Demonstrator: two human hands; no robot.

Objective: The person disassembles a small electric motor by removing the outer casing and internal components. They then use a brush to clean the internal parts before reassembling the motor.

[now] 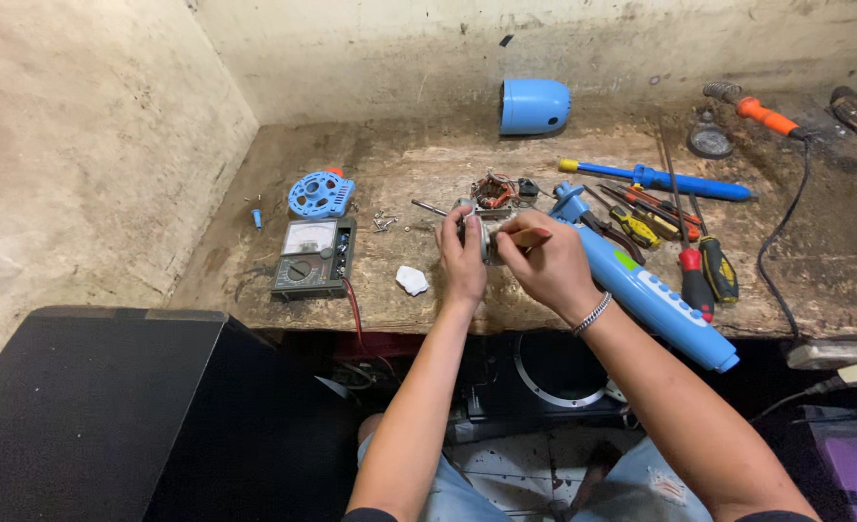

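Fingers of the left hand (464, 259) curl around a small grey metal motor part (486, 240), pinching it from the left side, while the fingers of the right hand (550, 266) close together on a thin wooden-handled tool (528, 235) laid across the top of that part. The part sits between the two hands, held just above the front middle of the worn wooden workbench (409, 169); how much of it rests on the bench is hard to tell, since the hands cover most of it. A metal bracelet (592, 314) circles the right wrist.

Just behind the hands lies a copper-wound coil assembly (494, 189), with a few loose screws (383, 223) to its left. Touching the right forearm's far side, a long blue appliance handle (641, 290) stretches toward the bench's front edge. Beside it lie several screwdrivers (709, 269) with red, yellow and black grips, and further back a blue-handled screwdriver (670, 181) with a yellow tip. A soldering iron (767, 116) with an orange grip rests at the far right, its black cord trailing forward.

To the left stand an analogue multimeter (313, 257), a round blue vented cover (321, 193) behind it, and a small white scrap (411, 280) near the front. A blue rounded housing (534, 105) stands against the back wall. A black box (90, 406) fills the lower left.
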